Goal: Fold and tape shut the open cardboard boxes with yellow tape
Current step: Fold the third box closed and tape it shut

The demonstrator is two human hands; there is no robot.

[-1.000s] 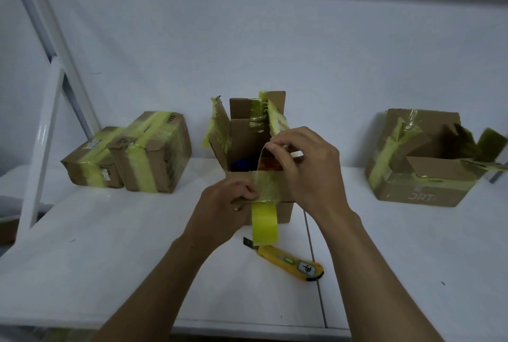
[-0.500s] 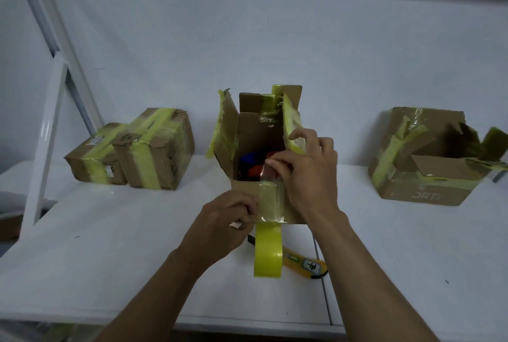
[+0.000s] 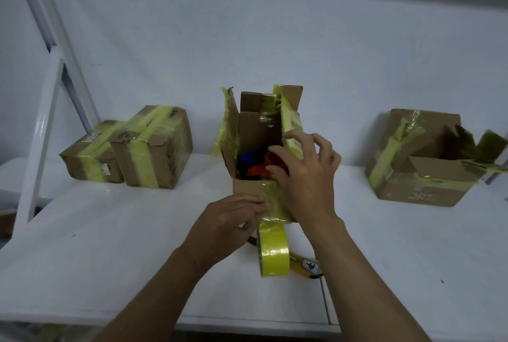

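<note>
The right hand (image 3: 305, 176) reaches over the open middle box (image 3: 247, 186), fingers spread and loose, the tips touching the box's right flap (image 3: 292, 121) and gripping nothing. That flap stands upright at 12 o'clock from the hand, its long axis running from 6 to 12. Folding it shut would likely mean tipping it toward 9 o'clock over the opening, and the right hand is the nearer one for that.

The left hand (image 3: 228, 220), at 7 o'clock from the right, has its fingers curled and pinches the left edge of the tape strip (image 3: 275, 198) against the box's front wall. The tape roll (image 3: 275, 253) hangs from that strip toward 6 o'clock.

Blue and orange contents (image 3: 253, 161) show inside the box. The left flap (image 3: 229, 127) stands up on the 9 o'clock side.

A yellow knife (image 3: 309, 267) lies on the worktop (image 3: 110, 231) at 4 o'clock from the roll, close to the right forearm. Bare worktop separates the middle box from the sealed boxes (image 3: 154, 149) at 9 o'clock and from another open box (image 3: 417, 190) at 3 o'clock.
</note>
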